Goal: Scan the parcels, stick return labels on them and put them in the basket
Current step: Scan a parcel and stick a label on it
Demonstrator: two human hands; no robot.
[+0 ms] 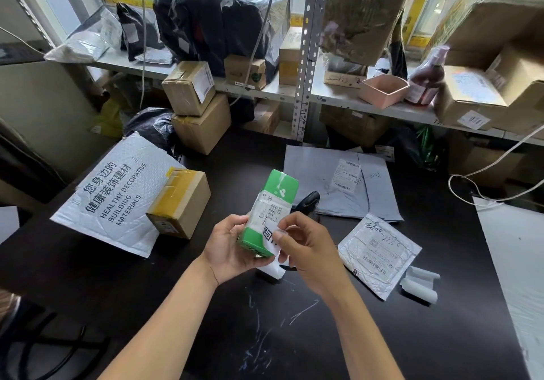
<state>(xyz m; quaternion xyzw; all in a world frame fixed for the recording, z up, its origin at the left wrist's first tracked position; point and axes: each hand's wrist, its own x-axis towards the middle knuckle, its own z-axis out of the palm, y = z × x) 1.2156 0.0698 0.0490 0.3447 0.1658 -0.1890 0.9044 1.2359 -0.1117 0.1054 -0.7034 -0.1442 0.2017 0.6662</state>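
Observation:
My left hand [228,248] grips a small green and white box parcel [269,209] from below and holds it tilted above the black table [235,320]. A white return label [269,237] lies against the box's near end, and my right hand [306,245] pinches it with the thumb pressing it onto the box. Just behind the box, the black handheld scanner [309,200] lies on the table, partly hidden. No basket is in view.
On the left, a tan taped box [179,203] rests on a white bubble mailer [117,194]. Grey poly mailers [341,179] and a silver bubble mailer [379,256] lie to the right, with curled label backing [421,284] beside them. Shelves behind hold several parcels and a pink tub [382,89].

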